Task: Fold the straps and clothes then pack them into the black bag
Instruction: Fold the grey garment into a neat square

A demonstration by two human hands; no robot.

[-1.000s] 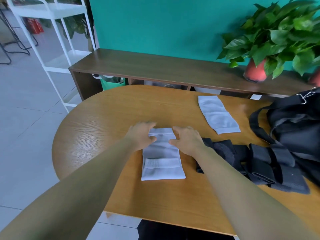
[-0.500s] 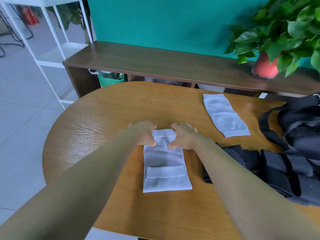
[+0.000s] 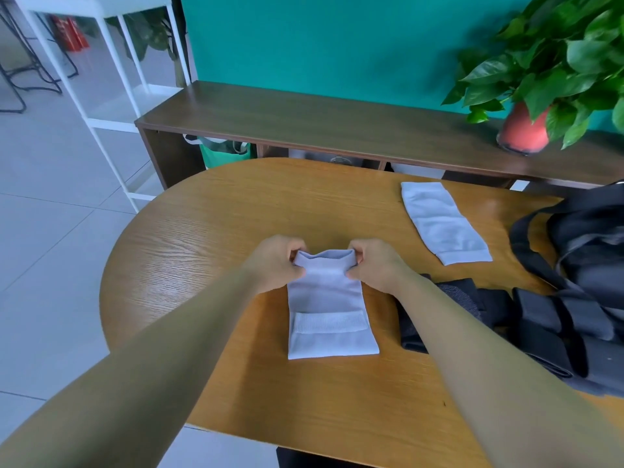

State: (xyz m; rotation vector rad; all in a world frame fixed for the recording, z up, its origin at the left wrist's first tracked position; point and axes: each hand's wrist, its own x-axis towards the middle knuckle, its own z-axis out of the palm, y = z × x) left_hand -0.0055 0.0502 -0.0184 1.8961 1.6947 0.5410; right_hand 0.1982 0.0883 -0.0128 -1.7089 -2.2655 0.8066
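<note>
A light grey knit cloth [image 3: 329,312] lies in the middle of the wooden table [image 3: 236,211], its near end folded over with a ribbed band on top. My left hand [image 3: 275,261] pinches its far left corner and my right hand [image 3: 374,263] pinches its far right corner, both lifting that edge off the table. A second light grey cloth [image 3: 442,222] lies flat at the far right. Black straps [image 3: 526,319] are piled to the right of my right forearm. The black bag [image 3: 587,238] sits at the right edge.
A dark wooden bench [image 3: 320,123] runs behind the table against a teal wall, with a potted plant [image 3: 526,126] on its right end. A white metal rack [image 3: 101,62] stands on the tiled floor at the far left.
My hands went from resting flat on the cloth's far end to gripping its two far corners and raising that edge off the table.
</note>
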